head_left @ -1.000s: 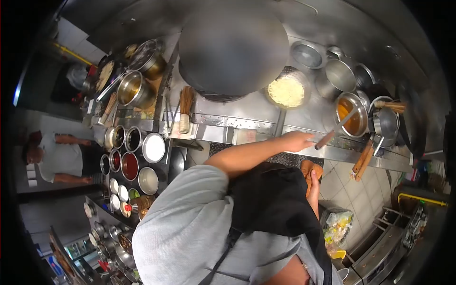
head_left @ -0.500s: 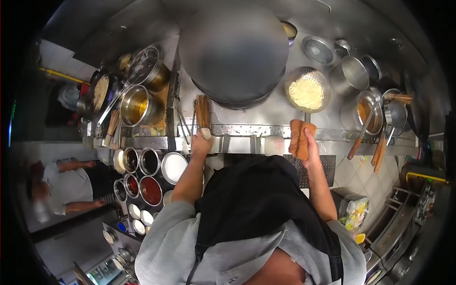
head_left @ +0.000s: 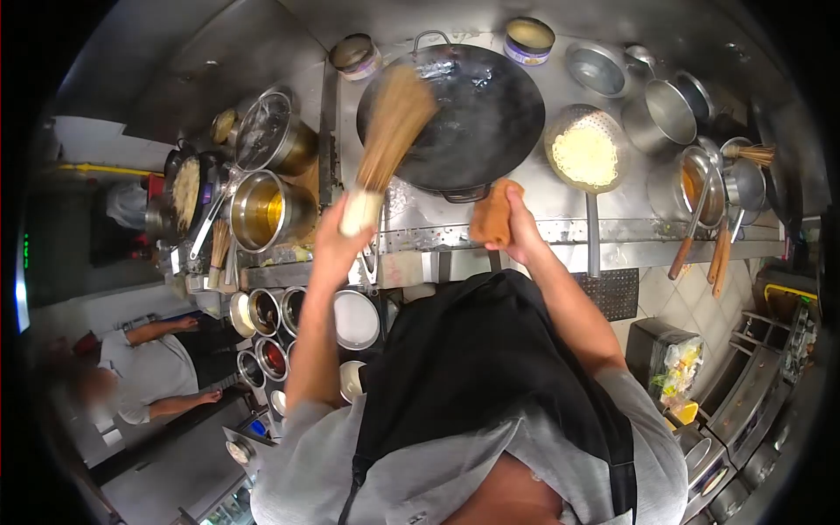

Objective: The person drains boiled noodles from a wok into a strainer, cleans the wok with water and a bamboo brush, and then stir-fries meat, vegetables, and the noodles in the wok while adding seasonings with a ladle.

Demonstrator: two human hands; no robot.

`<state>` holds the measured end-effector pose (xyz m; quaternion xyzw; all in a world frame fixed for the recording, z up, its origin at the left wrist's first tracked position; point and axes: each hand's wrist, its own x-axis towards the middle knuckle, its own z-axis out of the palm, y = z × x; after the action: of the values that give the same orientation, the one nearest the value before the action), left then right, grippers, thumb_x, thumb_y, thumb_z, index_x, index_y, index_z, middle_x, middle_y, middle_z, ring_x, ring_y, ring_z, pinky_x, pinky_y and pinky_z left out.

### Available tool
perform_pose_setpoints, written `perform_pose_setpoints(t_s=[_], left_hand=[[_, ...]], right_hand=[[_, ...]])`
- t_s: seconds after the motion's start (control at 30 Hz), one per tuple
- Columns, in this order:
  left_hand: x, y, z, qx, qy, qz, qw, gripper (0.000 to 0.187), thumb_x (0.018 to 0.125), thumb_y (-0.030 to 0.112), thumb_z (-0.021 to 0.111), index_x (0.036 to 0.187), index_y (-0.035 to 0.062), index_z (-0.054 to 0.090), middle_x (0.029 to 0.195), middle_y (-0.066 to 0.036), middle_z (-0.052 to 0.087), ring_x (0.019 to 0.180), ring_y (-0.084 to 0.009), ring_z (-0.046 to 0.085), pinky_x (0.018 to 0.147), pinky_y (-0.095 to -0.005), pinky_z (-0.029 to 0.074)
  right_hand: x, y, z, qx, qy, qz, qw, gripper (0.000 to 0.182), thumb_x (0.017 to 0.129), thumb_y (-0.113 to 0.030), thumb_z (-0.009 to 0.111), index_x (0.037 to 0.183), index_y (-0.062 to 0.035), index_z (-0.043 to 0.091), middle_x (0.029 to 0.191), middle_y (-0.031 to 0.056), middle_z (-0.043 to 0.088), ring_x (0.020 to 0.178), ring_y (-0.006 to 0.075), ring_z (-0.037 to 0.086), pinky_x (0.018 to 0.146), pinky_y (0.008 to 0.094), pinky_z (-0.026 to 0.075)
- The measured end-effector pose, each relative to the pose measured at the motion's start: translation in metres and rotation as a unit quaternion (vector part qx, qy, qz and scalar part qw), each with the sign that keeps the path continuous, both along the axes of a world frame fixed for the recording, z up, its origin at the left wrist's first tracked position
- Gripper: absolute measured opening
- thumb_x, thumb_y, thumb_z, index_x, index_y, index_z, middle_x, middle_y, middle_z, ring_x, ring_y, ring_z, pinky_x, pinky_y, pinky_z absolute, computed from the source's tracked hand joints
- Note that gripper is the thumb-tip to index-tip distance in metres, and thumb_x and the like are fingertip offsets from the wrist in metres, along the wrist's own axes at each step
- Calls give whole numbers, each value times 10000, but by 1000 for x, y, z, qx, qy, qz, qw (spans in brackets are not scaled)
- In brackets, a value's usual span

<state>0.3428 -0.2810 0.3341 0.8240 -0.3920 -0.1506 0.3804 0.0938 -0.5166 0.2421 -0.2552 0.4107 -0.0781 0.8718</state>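
Observation:
My left hand (head_left: pixel 335 249) is closed around the pale wrapped handle of a bamboo wok brush (head_left: pixel 398 118). Its bristles point away from me and overlap the left rim of a big black wok (head_left: pixel 490 131), whose dark, shiny inside gives off light steam. A folded orange-brown cloth (head_left: pixel 495 215) is gripped in my right hand (head_left: pixel 525 232), right at the wok's near handle (head_left: pixel 464 194). Right of the wok, a perforated strainer (head_left: pixel 593 206) holds pale noodles (head_left: pixel 584 155), its handle toward me.
Two open cans (head_left: pixel 528 39) flank the wok's far side. Pots and ladles (head_left: pixel 700 188) crowd the right; a pot of yellow liquid (head_left: pixel 261 210) stands left. Sauce containers (head_left: pixel 356 319) sit by my left arm. At far left is another person (head_left: pixel 157 363). A black bin (head_left: pixel 662 350) stands low right.
The large dark round shape over the stove is gone, and the wok's inside shows. My left hand has raised the brush from the stove's edge; my right hand and cloth have shifted left.

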Motion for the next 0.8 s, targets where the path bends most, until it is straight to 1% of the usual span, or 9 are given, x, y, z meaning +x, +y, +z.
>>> perform_pose_setpoints(t_s=[0.07, 0.17, 0.33, 0.43, 0.53, 0.6, 0.7, 0.73, 0.8], left_hand=[[7, -52, 60, 38, -116, -27, 992, 683, 795, 211, 793, 1413, 49, 552, 1206, -229, 672, 1066, -372, 679, 973, -406, 530], [14, -116, 86, 115, -73, -137, 981, 659, 784, 259, 791, 1404, 162, 587, 1128, -209, 712, 1064, -392, 681, 985, -425, 524], [44, -236, -6, 349, -195, -377, 836, 641, 696, 305, 817, 1303, 152, 679, 1041, -148, 757, 884, -327, 745, 764, -372, 594], [57, -309, -10, 392, -42, -251, 884, 570, 671, 300, 797, 1216, 150, 727, 809, -118, 736, 521, -224, 665, 456, -374, 535], [17, -289, 30, 490, -80, -353, 793, 580, 668, 295, 795, 1226, 155, 729, 881, -141, 753, 663, -282, 720, 594, -405, 588], [3, -262, 46, 392, -177, -404, 808, 511, 676, 314, 790, 1164, 169, 740, 1042, -177, 752, 998, -375, 707, 883, -470, 557], [44, -306, -16, 425, -162, -295, 840, 561, 696, 314, 780, 1243, 203, 724, 869, -144, 754, 678, -299, 719, 645, -413, 577], [50, -319, -6, 420, -64, -231, 875, 567, 704, 324, 776, 1242, 155, 722, 804, -136, 741, 571, -272, 685, 569, -383, 557], [34, -314, 11, 450, -35, -278, 848, 588, 707, 332, 777, 1242, 97, 714, 809, -146, 741, 577, -276, 684, 560, -389, 553]], right_hand=[[27, 1, 7, 37, 20, -7, 999, 523, 975, -587, 552, 1279, -162, 576, 1086, 76, 697, 921, 246, 709, 549, 385, 542], [56, -4, -25, 56, 21, -22, 998, 381, 958, -421, 624, 1175, -108, 614, 1054, 91, 705, 897, 248, 721, 497, 382, 534], [66, -7, -52, 0, -10, -81, 997, 239, 911, -124, 580, 1092, 32, 579, 976, 156, 674, 777, 294, 705, 497, 408, 554], [66, -5, -39, 21, 2, -134, 991, 235, 893, -98, 573, 1069, 57, 553, 973, 181, 661, 748, 345, 714, 487, 410, 578], [64, -7, -45, 6, -17, -147, 989, 211, 884, -68, 573, 1058, 51, 558, 965, 179, 662, 764, 346, 708, 592, 454, 623], [65, -11, -46, -3, -21, -146, 989, 215, 880, -53, 567, 1067, 52, 553, 962, 185, 658, 772, 349, 707, 638, 481, 631], [61, -10, -49, -4, -19, -133, 991, 229, 880, -40, 561, 1087, 56, 540, 953, 191, 649, 768, 352, 703, 651, 500, 634], [63, -12, -50, -3, -21, -134, 991, 234, 881, -37, 560, 1094, 58, 534, 949, 193, 646, 764, 354, 702, 647, 503, 634], [62, -11, -57, -14, -29, -134, 990, 247, 884, -31, 559, 1110, 62, 519, 943, 196, 639, 756, 362, 700, 637, 513, 633]])
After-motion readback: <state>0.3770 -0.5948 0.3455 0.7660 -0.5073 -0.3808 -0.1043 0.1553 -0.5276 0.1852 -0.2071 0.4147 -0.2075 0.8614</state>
